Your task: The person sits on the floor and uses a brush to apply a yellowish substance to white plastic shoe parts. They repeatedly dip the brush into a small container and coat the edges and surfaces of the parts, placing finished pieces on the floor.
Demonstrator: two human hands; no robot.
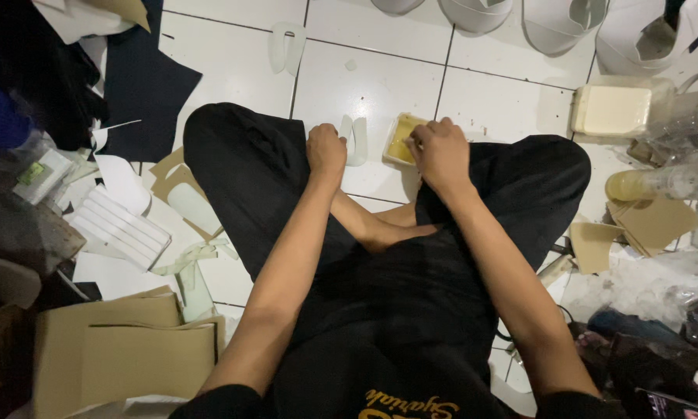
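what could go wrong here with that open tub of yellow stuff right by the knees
The open tub of yellow paste sits on the floor tile right under the right hand and against the black trousers; a nudge could tip or smear it onto cloth. The left hand holds the white U-shaped piece close by, so paste might land on the wrong side.

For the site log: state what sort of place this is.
Probably an informal footwear workshop on a tiled floor. White shoe uppers stand in a row at the top, cut white sole-shaped pieces lie at the left, and a small tub of yellow glue sits by the right hand.
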